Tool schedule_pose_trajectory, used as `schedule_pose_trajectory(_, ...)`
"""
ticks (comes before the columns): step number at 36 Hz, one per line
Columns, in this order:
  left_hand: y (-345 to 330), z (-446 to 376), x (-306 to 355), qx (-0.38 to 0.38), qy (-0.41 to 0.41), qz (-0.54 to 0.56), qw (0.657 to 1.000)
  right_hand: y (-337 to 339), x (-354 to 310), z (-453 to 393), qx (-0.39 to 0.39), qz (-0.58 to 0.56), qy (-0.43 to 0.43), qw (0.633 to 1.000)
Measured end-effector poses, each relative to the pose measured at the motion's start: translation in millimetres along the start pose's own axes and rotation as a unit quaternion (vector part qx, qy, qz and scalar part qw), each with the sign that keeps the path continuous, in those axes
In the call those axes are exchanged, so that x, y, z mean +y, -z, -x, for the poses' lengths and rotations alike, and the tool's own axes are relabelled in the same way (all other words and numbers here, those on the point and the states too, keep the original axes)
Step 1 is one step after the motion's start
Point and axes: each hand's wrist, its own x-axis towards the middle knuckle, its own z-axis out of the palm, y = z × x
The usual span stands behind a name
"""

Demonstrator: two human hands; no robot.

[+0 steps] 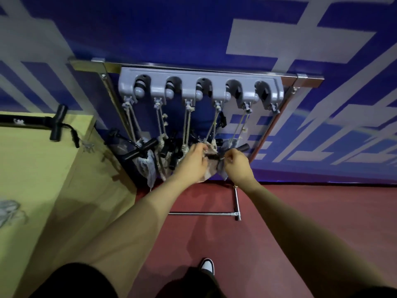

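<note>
Pale wood fills the left of the frame: a cabinet with a black T-handle lying on its top. To its right, in the upper middle, we see a grey plastic rack with five slots fixed against the blue wall. Ropes run down from its hooks to a cluster of cloths and more black handles.

Our work is at the fourth rope. The cloth tied to it hangs at the frame's centre, below the rack, with a short black handle lying across it. The left hand has its fingers curled round the bunched top of the cloth. The right hand presses thumb against forefinger at the handle's right end, on something small that we cannot make out.

We judge the cloth light, soft and limp, so it will sag and swing on its rope. The best hold is high up, where it is gathered near the knot. The handle looks stiff and should give a firm grip.

Lower down, a black-and-white shoe stands on the red floor, and a chrome bar lies just right of centre.

We can read no brand or label. The white strokes on the wall may be parts of large characters, but they are cut off and illegible.
</note>
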Motion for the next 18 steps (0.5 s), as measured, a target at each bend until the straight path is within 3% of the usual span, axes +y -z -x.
schedule_pose_trajectory(11, 128.7, 106.3, -85.0, 0.071, 0.004, -0.017, 0.997, -85.0, -122.2, 88.0, -0.02, -0.041, 0.056, 0.997)
schedule_pose_trajectory(18, 206.0, 182.4, -154.7, 0.117, 0.061, 0.018, 0.991, -167.2, -209.1, 137.9, -0.057, -0.065, 0.109, 0.99)
